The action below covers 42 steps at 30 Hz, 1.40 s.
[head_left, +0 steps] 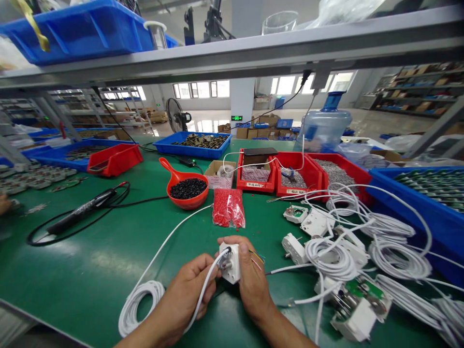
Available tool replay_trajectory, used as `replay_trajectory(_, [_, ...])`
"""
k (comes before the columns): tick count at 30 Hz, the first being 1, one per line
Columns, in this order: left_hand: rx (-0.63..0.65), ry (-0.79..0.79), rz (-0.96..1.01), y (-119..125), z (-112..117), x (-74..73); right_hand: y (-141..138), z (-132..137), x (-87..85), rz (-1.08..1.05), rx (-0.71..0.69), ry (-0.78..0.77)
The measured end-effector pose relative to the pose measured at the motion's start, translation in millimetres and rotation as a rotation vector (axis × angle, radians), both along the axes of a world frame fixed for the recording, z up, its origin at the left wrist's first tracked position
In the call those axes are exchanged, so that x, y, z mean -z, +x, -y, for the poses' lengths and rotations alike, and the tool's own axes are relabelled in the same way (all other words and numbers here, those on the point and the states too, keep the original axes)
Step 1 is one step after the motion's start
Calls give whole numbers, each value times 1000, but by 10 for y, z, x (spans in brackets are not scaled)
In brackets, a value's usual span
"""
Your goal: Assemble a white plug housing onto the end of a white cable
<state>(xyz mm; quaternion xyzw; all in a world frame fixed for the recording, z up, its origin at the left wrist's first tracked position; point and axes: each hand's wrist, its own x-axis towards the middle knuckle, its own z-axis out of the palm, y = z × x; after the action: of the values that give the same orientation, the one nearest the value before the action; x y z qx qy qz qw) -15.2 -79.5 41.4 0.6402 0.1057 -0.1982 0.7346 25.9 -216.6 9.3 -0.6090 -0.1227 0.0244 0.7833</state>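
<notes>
A small white plastic housing (234, 266) with a metal shaft is held up over the green table near its front. My right hand (255, 282) is closed around the housing's right side, thumb on its edge. A white cable (205, 292) enters the housing through a dark grommet at the top. My left hand (190, 285) is closed at the housing's left side, with the cable running along its fingers; its fingertips are partly hidden. Thin coloured wires (256, 256) stick out behind my right thumb. Left of my hands lies a coiled white cable (139, 309).
At right lie more white housings (319, 222) and coiled cables (398, 258). Ahead are a bag of red parts (228, 209), an orange scoop of black parts (187, 189) and red bins (297, 174). A black electric screwdriver (81, 212) lies left. A shelf (232, 50) spans above.
</notes>
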Motion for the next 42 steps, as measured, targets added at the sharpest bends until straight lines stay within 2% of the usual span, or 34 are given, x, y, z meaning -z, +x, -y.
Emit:
replay_trajectory(4, [-39, 28, 33, -15, 47, 14, -15, -17, 9, -23, -13, 45])
replay_trajectory(9, [38, -12, 26, 22, -22, 89, -39, -15, -30, 8, -14, 16])
replay_trajectory(11, [64, 116, 124, 67, -121, 100, -45, -5, -46, 16, -39, -5])
replay_trajectory(13, [110, 322, 283, 131, -250, 80, -49, 5, -62, 26, -84, -33])
replay_trajectory(15, [194, 504, 452, 209, -385, 33, -54, 13, -81, 30, -140, -49])
replay_trajectory(19, [388, 744, 695, 366, -607, -76, -53, 23, -125, 0, -229, -61])
replay_trajectory(24, [594, 1064, 1014, 524, -756, -221, -34, 34, -158, 16, -245, -184])
replay_trajectory(28, [683, 1222, 1133, 611, -778, -380, -33, 22, -154, 41, -252, -249])
replay_trajectory(31, [699, 1214, 1098, 604, -791, -437, -27, -1, -115, 31, -234, -241])
replay_trajectory(33, [671, 1177, 1016, 556, -825, -388, -4, -12, -78, -8, -216, -207])
replay_trajectory(35, [582, 1173, 895, 493, -875, -258, 29, -14, -48, -41, -191, -175])
replay_trajectory(37, [490, 1236, 785, 437, -922, -84, 58, -12, -33, -52, -165, -153])
replay_trajectory(39, [455, 1335, 730, 396, -947, 63, 68, -14, -31, -52, -157, -134])
replay_trajectory(42, [425, 1393, 754, 338, -971, 100, 55, -26, -38, -66, -160, -130])
